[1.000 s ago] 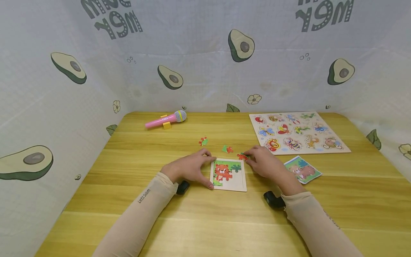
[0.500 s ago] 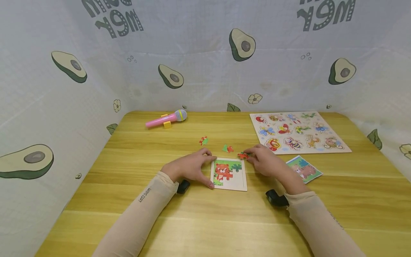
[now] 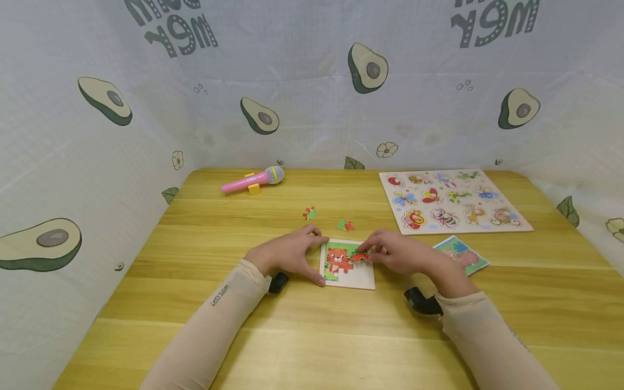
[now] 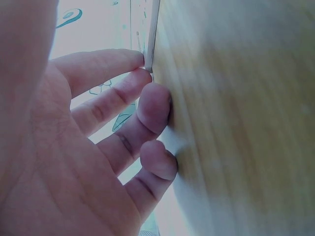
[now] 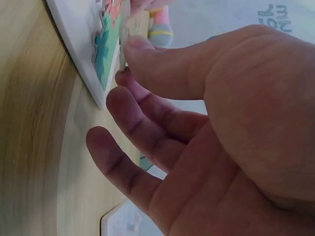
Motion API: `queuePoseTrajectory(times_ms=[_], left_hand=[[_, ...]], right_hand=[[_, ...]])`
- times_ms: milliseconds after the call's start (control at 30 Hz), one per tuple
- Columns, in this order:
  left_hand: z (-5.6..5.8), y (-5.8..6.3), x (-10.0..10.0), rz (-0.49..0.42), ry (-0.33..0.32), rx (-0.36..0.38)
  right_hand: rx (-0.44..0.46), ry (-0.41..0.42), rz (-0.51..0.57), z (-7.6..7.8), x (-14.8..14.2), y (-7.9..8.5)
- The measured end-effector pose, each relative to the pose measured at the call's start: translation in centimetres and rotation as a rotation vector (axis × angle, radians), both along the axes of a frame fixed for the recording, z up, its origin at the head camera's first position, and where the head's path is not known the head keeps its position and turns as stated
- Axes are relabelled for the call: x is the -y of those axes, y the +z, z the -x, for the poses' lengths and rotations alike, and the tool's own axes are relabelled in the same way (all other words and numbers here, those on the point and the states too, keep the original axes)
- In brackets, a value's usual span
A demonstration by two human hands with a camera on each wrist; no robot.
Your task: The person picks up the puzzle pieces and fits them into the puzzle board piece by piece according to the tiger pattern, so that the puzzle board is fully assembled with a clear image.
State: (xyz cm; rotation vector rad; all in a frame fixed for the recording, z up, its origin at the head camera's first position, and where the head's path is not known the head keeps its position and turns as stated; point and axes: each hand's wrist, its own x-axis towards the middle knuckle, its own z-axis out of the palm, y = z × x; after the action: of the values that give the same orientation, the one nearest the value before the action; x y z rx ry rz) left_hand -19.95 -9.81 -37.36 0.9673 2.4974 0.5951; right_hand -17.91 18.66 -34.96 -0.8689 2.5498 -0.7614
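Observation:
A small square jigsaw board (image 3: 362, 278) lies on the table, its left part filled with an orange tiger cub on green. My left hand (image 3: 292, 253) spans the board's left side, thumb at the near corner and fingers at the far one. In the left wrist view, fingertips meet the board's edge (image 4: 153, 34). My right hand (image 3: 402, 252) pinches an orange and green jigsaw piece (image 3: 359, 257) over the board's upper right part. From the right wrist, that piece (image 5: 123, 49) shows edge-on between thumb and finger, with the other fingers loosely bent.
Two loose jigsaw pieces, one red and green (image 3: 309, 213) and one green and orange (image 3: 346, 225), lie beyond the board. A picture card (image 3: 463, 255) is partly behind the right hand. Farther back are a large insect puzzle board (image 3: 453, 203) and a pink toy microphone (image 3: 251, 180).
My right hand has picked up the orange piece from beside the board's far right corner and brought it toward me over the board. The left hand stays in place.

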Motion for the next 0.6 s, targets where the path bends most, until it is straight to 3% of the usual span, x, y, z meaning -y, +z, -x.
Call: queuePoseTrajectory(times_ms=[200, 600], left_hand=[[-0.07, 0.05, 0.04, 0.004, -0.006, -0.008], [0.05, -0.08, 0.06, -0.007, -0.001, -0.003]], right_hand=[[0.004, 0.041, -0.018, -0.18, 0.28, 0.06], [0.036, 0.003, -0.062, -0.01, 0.82, -0.50]])
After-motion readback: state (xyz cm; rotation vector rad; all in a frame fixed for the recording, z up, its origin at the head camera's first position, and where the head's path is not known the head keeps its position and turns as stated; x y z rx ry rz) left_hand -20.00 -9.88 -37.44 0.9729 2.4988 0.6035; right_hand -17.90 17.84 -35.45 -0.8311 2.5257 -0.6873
